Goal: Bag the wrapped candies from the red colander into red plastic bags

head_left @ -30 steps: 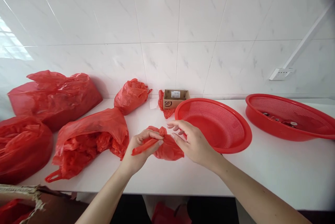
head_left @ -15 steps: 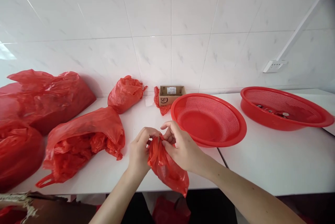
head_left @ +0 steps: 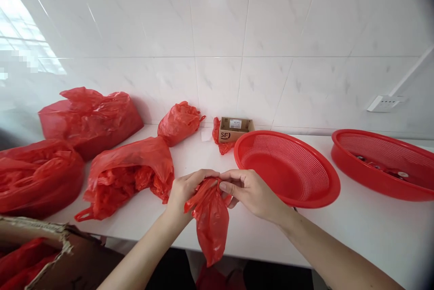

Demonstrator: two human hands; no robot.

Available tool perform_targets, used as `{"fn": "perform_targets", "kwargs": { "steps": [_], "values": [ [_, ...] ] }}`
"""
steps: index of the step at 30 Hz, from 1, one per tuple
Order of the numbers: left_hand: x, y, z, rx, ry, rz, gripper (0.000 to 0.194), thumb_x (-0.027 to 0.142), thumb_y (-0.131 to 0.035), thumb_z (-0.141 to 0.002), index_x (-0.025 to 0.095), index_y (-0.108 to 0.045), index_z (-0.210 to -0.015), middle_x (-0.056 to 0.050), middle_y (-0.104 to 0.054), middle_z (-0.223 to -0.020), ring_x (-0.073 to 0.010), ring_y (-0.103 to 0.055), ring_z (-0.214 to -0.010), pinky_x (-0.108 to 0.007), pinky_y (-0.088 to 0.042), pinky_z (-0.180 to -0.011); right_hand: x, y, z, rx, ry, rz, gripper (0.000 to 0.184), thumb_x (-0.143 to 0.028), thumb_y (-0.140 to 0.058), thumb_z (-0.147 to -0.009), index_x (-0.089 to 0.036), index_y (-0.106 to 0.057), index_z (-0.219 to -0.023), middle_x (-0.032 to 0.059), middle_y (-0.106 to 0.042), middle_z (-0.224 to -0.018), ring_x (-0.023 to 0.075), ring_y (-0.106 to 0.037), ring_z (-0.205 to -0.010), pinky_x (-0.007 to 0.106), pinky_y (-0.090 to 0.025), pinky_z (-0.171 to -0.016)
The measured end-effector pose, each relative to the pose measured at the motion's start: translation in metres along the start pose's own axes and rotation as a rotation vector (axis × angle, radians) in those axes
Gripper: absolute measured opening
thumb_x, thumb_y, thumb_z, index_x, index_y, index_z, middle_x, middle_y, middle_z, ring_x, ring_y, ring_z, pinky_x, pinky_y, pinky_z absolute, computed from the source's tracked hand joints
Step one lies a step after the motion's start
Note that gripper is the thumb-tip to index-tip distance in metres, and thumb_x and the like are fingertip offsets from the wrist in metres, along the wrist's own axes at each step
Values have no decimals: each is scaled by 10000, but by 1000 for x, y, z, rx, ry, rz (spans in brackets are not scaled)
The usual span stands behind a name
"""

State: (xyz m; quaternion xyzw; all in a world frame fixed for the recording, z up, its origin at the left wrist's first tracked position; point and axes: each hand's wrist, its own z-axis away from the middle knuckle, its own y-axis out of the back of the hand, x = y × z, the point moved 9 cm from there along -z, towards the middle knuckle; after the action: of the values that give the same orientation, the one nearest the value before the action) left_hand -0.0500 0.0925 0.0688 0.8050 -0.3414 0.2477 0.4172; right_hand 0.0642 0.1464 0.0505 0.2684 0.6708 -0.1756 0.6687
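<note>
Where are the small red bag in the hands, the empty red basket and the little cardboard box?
small red bag (head_left: 210, 224), head view, on its hanging body below the hands
empty red basket (head_left: 325, 192), head view, on its near rim
cardboard box (head_left: 228, 135), head view, on its printed front wall

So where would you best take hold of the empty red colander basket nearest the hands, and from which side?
Probably at the near rim of the red colander basket, coming from the person's side with the right hand, which is already closest. The basket is wide and shallow, sits upright, and its out-turned lip gives fingers something to hook under. Its perforated bowl slopes away smoothly, which likely offers little purchase.
</note>
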Motion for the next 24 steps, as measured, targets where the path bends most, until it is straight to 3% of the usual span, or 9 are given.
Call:
{"fn": "perform_targets", "kwargs": {
  "steps": [3, 6, 10, 13, 16, 19, 24],
  "values": [
    [-8, 0, 2, -27, 151, 66, 150, 303, -679, -812, 246, -727, -942, 0, -773, -847, -168, -697, -678, -235, -496, -611, -2, 2, 0, 47, 11, 108, 188, -330, -572, -914, -173, -675, -906, 35, -686, -807, 163, -655, -735, 292, -538, -642],
    [-13, -6, 5, -147, 226, 141, 162, 336, -641, -852, 249, -736, -949, -3, -771, -874, -181, -704, -754, -233, -507, -658, -8, 2, 2, 64, 127, 447, 128, -258, -564, -914, -210, -681, -892, 12, -700, -813, 146, -631, -714, 276, -475, -633],
    [-11, -21, 14, -396, 153, 144, 231, 299, -572, -896, 236, -772, -992, -26, -773, -889, -194, -697, -769, -241, -503, -664, -16, -22, 13, -47, 443, 1122, 164, -123, -498, -894, -175, -647, -847, 37, -669, -797, 139, -545, -628, 294, -344, -552],
    [-5, -22, 19, -416, 43, 118, 286, 309, -522, -926, 226, -776, -1028, -33, -762, -811, -176, -665, -673, -234, -469, -590, -16, -37, 21, -115, 597, 1425, 168, -50, -482, -818, -164, -605, -823, 44, -629, -782, 155, -493, -631, 316, -281, -539],
    [-3, -15, 21, -358, -22, 68, 284, 293, -518, -929, 220, -769, -1040, -46, -760, -832, -179, -679, -695, -239, -482, -634, -21, -37, 25, -102, 622, 1413, 124, -81, -500, -802, -178, -575, -824, 33, -608, -789, 161, -476, -683, 309, -284, -561],
    [-7, 2, 23, -282, -24, 24, 271, 269, -512, -933, 215, -765, -1013, -62, -767, -912, -194, -705, -785, -252, -507, -724, -22, -33, 25, -93, 489, 1245, 110, -84, -510, -763, -191, -502, -746, 2, -572, -736, 134, -438, -656, 279, -263, -541],
    [-12, 32, 36, -219, 92, 26, 224, 315, -582, -893, 213, -781, -883, -49, -757, -803, -204, -686, -700, -256, -512, -644, -22, -42, 26, -154, 292, 994, 191, -56, -529, -714, -189, -400, -667, -33, -521, -686, 94, -392, -588, 246, -278, -525]
  ]
}}
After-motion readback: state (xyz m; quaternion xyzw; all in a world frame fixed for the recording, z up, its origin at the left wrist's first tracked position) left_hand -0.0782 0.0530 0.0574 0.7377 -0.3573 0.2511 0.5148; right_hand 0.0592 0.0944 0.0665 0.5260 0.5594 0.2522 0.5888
